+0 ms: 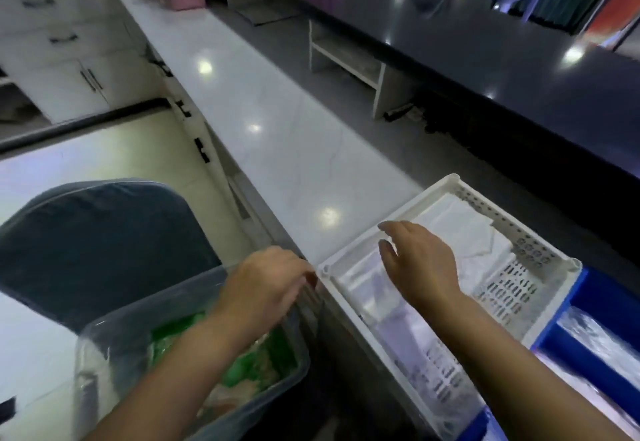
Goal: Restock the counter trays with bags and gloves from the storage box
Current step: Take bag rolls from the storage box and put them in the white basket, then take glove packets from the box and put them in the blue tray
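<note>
Right hand (420, 264) spread wide, no grip, low over the clear bags (358, 284) in the white tray (502, 222) on the counter (277, 163). I'd say it's settling the stack flat. Left hand (268, 277) curls at the storage box (114, 333) rim, probably reaching for more. Can't tell whether it's pinching anything.

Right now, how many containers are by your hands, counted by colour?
White tray: 1
Blue tray: 1
Clear storage box: 1
Total: 3
</note>
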Demonstrator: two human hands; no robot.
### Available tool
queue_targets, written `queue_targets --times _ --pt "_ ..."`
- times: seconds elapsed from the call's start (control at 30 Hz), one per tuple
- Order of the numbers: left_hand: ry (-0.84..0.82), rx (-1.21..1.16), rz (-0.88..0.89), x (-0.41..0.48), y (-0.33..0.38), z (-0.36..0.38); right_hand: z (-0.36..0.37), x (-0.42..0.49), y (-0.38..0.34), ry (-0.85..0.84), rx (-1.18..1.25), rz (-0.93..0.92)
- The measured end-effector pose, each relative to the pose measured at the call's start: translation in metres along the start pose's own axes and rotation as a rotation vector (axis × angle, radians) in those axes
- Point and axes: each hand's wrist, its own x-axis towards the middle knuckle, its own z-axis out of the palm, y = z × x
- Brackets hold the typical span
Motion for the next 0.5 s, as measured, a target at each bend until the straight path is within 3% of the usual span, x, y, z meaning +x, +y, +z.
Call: queue_targets --times 0.3,0.5 --pt "0.009 -0.023 -0.573 -0.132 -0.142 -0.056 0.07 0.0 -0.169 -0.136 0.029 -0.278" --pt "-0.085 -0.043 -0.745 -0.214 -0.216 -0.062 0.174 -0.016 -0.228 -0.385 0.06 -0.2"
